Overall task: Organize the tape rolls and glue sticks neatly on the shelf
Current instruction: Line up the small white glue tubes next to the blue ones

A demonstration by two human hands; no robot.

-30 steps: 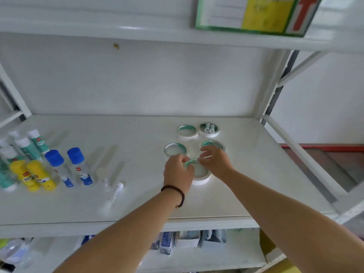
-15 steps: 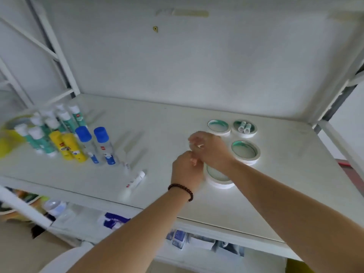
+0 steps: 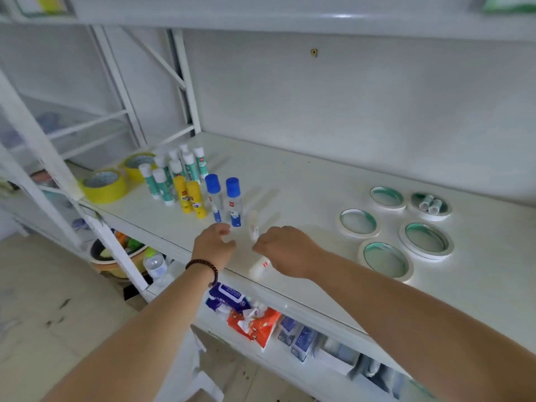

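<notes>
small red labels on the glue sticks [image 3: 194, 202], lettering too blurred to read, no other legible text

You face a white metal shelving unit [image 3: 290, 181] set against a plain white wall [image 3: 348, 105]; a small screw or hook [image 3: 313, 52] sits high on that wall. An upper shelf [image 3: 290, 15] runs overhead, catching a glare of light. To your left stand diagonal white braces [image 3: 150, 53] and uprights [image 3: 34, 134]. Below, a lower shelf [image 3: 304, 369] holds assorted packets. The floor [image 3: 58, 300] is pale beige, marked with dark specks. Light is soft and even.
</notes>
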